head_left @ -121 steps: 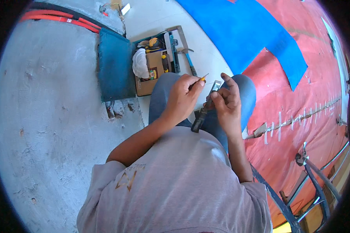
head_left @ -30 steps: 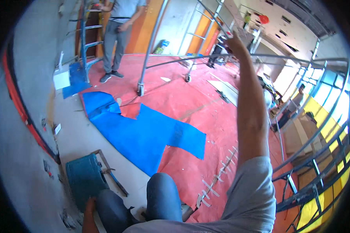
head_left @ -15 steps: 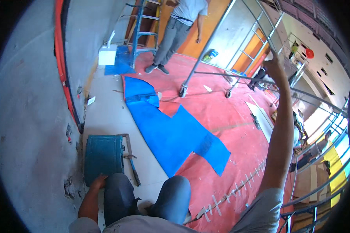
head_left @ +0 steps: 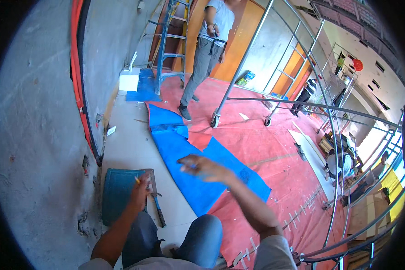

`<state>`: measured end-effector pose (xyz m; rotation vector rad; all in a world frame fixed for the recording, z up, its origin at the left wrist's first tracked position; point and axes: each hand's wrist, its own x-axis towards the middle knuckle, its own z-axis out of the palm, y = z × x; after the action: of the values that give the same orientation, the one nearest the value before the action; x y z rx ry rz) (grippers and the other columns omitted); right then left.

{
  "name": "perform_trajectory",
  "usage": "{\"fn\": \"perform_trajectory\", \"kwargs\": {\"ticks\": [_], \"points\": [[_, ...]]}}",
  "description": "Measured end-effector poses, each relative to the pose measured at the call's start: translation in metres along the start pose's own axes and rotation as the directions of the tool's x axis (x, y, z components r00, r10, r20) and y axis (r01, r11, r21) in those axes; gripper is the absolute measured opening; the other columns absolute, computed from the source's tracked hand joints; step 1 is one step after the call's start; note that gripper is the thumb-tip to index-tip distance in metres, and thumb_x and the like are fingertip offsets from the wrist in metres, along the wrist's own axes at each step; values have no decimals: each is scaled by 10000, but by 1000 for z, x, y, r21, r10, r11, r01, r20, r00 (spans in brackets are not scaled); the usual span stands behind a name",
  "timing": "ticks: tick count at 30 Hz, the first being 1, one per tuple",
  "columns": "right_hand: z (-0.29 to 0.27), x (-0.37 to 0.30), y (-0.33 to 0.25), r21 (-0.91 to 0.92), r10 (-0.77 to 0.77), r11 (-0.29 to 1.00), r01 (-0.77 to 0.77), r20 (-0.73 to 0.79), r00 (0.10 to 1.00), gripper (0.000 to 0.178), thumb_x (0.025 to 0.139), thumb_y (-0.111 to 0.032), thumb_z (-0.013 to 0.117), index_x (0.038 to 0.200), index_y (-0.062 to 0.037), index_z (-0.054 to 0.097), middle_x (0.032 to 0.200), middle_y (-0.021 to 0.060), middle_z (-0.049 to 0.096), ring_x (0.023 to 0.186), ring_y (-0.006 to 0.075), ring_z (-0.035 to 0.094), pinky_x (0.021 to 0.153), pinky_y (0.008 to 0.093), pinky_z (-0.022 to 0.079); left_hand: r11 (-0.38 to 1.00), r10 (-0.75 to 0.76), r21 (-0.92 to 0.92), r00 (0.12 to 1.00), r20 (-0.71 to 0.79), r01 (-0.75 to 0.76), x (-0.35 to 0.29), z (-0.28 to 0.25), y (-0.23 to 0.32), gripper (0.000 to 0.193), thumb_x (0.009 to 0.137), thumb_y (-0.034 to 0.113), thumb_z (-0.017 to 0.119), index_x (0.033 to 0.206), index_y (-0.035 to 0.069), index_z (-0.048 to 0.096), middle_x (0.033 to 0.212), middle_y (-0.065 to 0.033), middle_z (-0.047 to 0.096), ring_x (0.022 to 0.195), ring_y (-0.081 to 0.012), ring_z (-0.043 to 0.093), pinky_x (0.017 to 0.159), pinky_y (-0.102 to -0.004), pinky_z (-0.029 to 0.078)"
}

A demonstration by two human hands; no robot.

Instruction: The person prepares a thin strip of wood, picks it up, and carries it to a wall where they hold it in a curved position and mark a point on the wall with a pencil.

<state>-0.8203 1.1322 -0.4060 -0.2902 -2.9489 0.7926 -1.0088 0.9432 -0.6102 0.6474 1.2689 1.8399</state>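
My left hand (head_left: 142, 182) is raised above the teal hard case (head_left: 119, 198), its fingers closed around a small, thin yellow thing (head_left: 137, 179) whose kind is unclear. My right hand (head_left: 201, 168) hangs over the blue sheet (head_left: 177, 146), smeared by motion, so its finger pose is unclear. Beside the case lies a hammer (head_left: 159, 211) with a dark handle. An L-shaped metal bar (head_left: 153, 180), partly hidden by my left hand, lies along the case's right edge.
A person (head_left: 204, 54) stands ahead near a blue stepladder (head_left: 162, 54). Wheeled scaffolding (head_left: 238, 58) rises at the right. Red sheeting (head_left: 252, 139) covers the floor beyond pale tiles (head_left: 132, 144). A grey wall (head_left: 36, 135) with red conduit (head_left: 78, 90) runs along the left. A white box (head_left: 129, 80) stands farther ahead.
My right arm has come down from its outstretched reach to over the blue sheet. My left hand has lifted from the case's near edge. The person ahead has stepped and raised a hand.
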Motion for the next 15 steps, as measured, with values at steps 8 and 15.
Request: {"fn": "perform_trajectory", "kwargs": {"ticks": [8,15], "points": [[91,17,-42,208,-32,974,87,-252,967,367,934,-52,532,1297,-1,513,1178,293,578,1108,452,558,932,497,465,953,106,-285,994,8,-100,10,96,70,604,1043,521,340,1564,232,235,1551,-155,288,1370,-262,325,1153,-439,250],[68,12,15,-36,-105,994,108,-656,748,245,943,-39,516,1181,6,547,865,175,645,698,357,637,599,411,518,988,152,-14,976,155,-152,63,162,122,753,964,461,585,1534,90,262,1448,-156,395,1255,-217,425,1043,-370,355]]}}
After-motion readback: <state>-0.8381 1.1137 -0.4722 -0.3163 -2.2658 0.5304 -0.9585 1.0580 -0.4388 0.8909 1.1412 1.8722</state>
